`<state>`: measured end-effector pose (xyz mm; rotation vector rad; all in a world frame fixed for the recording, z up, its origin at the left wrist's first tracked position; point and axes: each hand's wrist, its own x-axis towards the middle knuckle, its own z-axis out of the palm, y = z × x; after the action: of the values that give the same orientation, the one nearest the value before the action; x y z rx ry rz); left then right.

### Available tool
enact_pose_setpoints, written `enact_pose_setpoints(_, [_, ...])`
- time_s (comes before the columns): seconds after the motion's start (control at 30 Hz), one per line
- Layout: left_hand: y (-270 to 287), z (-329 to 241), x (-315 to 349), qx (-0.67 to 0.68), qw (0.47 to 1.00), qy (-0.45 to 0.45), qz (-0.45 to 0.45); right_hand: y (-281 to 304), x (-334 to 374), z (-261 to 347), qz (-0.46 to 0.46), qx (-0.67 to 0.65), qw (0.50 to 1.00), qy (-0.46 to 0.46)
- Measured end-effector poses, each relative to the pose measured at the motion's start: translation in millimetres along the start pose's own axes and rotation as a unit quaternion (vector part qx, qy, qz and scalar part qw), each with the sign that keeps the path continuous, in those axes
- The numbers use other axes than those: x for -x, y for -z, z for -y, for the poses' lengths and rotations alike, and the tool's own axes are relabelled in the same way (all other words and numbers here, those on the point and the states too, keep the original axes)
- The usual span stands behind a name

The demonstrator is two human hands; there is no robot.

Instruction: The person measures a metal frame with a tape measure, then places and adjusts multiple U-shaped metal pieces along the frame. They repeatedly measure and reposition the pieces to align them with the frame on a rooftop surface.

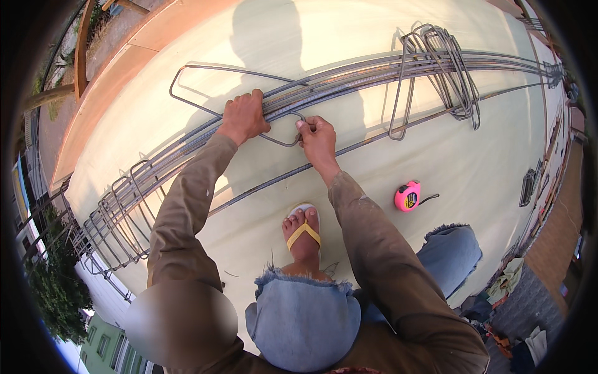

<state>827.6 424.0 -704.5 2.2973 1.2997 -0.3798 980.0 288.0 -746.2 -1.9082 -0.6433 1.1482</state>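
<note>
A bundle of long ribbed rebar (349,81) runs across the pale surface. Around it lies a bent wire stirrup (193,104), its closed end pointing left and its hooked end on the near side of the bars. My left hand (245,118) is closed over the rebar where the stirrup's lower leg passes; the palm side is hidden. Just to the right, my right hand (319,138) pinches the stirrup's hooked end between thumb and fingers. One separate rebar (274,184) lies nearer to me, below both hands.
Several stirrups (408,78) stand bunched on the bundle at right, with more stirrups (128,202) at left. A pink tape measure (408,196) lies right of my sandalled foot (303,234). A brick-coloured ledge (103,103) borders the far left. Cloths (504,280) lie at lower right.
</note>
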Motion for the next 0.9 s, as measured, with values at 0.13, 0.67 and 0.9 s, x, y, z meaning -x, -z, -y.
enact_pose_setpoints(0.13, [5,1,-1,-0.011,1.000,-0.009,-0.023,15,-10,5,0.050,0.018,0.997,-0.052])
enact_pose_setpoints(0.67, [44,18,-15,0.146,0.982,0.022,0.120,22,-77,45,-0.101,-0.271,0.934,-0.213])
enact_pose_setpoints(0.9, [19,61,-42,-0.146,0.965,-0.147,-0.162,29,-79,40,-0.091,-0.247,0.940,-0.215])
